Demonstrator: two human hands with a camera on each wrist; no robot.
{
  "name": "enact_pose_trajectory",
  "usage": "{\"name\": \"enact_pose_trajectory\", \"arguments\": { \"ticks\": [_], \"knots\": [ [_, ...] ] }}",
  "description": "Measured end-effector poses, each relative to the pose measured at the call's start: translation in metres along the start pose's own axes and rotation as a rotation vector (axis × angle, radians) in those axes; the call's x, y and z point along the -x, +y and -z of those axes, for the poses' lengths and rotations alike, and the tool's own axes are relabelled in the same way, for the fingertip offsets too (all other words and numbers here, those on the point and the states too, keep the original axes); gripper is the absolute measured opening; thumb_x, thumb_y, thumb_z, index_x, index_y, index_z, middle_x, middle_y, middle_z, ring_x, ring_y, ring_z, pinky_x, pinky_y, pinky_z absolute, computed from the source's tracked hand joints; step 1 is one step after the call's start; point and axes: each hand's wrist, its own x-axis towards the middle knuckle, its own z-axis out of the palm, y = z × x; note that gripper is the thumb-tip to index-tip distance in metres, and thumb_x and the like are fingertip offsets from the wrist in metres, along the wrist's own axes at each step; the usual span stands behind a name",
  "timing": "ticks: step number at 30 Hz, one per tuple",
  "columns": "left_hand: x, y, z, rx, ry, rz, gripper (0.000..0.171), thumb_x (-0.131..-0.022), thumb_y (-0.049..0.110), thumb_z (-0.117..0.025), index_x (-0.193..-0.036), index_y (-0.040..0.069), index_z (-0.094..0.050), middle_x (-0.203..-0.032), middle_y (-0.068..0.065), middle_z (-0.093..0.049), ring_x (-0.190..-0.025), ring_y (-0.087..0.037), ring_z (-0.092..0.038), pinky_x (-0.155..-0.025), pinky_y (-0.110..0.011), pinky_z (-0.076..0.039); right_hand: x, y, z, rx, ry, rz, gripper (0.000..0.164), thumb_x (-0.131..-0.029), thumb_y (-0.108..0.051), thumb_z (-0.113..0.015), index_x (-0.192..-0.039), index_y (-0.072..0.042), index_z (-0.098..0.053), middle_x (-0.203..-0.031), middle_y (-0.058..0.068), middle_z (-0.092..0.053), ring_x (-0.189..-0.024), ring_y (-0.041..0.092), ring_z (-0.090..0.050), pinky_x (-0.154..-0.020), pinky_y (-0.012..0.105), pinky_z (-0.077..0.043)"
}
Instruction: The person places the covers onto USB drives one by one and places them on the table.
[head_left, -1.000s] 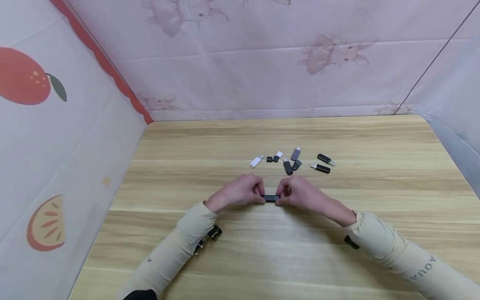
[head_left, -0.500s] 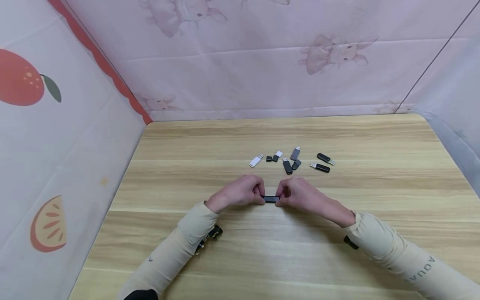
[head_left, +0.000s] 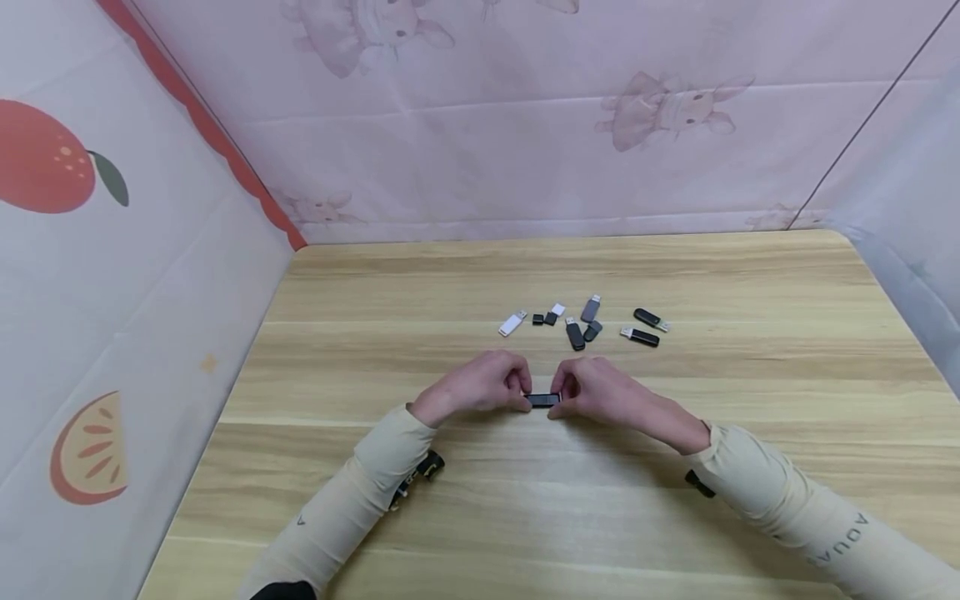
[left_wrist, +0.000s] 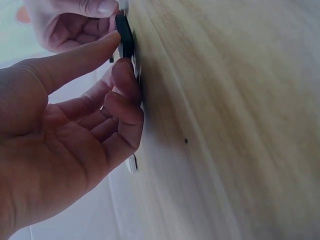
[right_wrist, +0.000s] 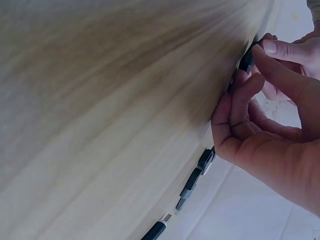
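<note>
A black USB flash drive [head_left: 543,401] lies crosswise, low over the wooden table [head_left: 637,517], between both hands. Its left end is pinched by the thumb and fingers of my left hand [head_left: 480,383]. At the other end, my right hand [head_left: 603,390] has its thumb and index finger around the drive, the thumb at the near edge. The left wrist view shows the dark drive [left_wrist: 125,35] with the left thumb against it. In the right wrist view, part of the black drive [right_wrist: 247,61] appears beyond the right fingertips; the rest is hidden by fingers.
Beyond the hands lie a white USB stick [head_left: 513,323], small black caps [head_left: 537,319], a white cap [head_left: 558,309], a grey stick [head_left: 591,308], a black stick [head_left: 575,334] and a dark cap [head_left: 592,331]. Two more black sticks [head_left: 640,337] lie to the right. Printed curtains surround the table.
Both hands stay nearly in place around the drive. The right thumb has shifted slightly toward the near side, and the drive has moved a few pixels nearer. The loose sticks and caps have not moved.
</note>
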Motion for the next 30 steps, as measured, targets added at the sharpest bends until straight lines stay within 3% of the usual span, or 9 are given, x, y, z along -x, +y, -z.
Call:
{"name": "enact_pose_trajectory", "arguments": {
  "ticks": [6, 16, 21, 30],
  "knots": [
    [0.0, -0.001, 0.0, -0.013, 0.003, -0.011, 0.011, -0.095, 0.014, -0.079, -0.101, 0.007, -0.072, -0.083, -0.002, -0.069, -0.071, -0.009, -0.057, -0.065, -0.02, -0.045, -0.001, -0.001, 0.002, -0.003, -0.005, -0.011, 0.039, -0.089, -0.026, -0.086, -0.116, -0.002, -0.069, -0.084, 0.002, -0.071, -0.075, 0.011, -0.059, -0.068, 0.024, -0.049],
    [0.0, -0.001, 0.003, -0.013, 0.004, -0.011, 0.008, -0.101, 0.017, -0.071, -0.101, 0.009, -0.073, -0.088, -0.004, -0.073, -0.073, -0.01, -0.06, -0.068, -0.022, -0.048, -0.003, 0.003, 0.008, -0.045, 0.032, -0.016, 0.028, -0.097, -0.02, -0.077, -0.117, -0.002, -0.067, -0.089, 0.006, -0.075, -0.073, 0.013, -0.062, -0.065, 0.026, -0.051],
    [0.0, -0.002, 0.008, 0.007, 0.023, 0.002, 0.01, -0.103, 0.016, -0.068, -0.105, 0.009, -0.075, -0.093, -0.006, -0.074, -0.076, -0.012, -0.062, -0.07, -0.023, -0.051, -0.006, 0.004, 0.012, -0.057, 0.092, -0.022, 0.018, -0.098, -0.018, -0.074, -0.109, -0.004, -0.069, -0.09, 0.007, -0.075, -0.075, 0.013, -0.061, -0.066, 0.026, -0.05],
    [-0.005, -0.011, 0.019, 0.002, 0.13, 0.04, 0.012, -0.103, 0.015, -0.068, -0.101, 0.006, -0.076, -0.087, -0.008, -0.073, -0.07, -0.011, -0.059, -0.063, -0.021, -0.049, -0.013, 0.011, 0.022, -0.075, 0.167, -0.044, 0.011, -0.098, -0.013, -0.074, -0.101, -0.004, -0.068, -0.095, 0.011, -0.074, -0.082, 0.016, -0.065, -0.072, 0.026, -0.054]
  ]
}}
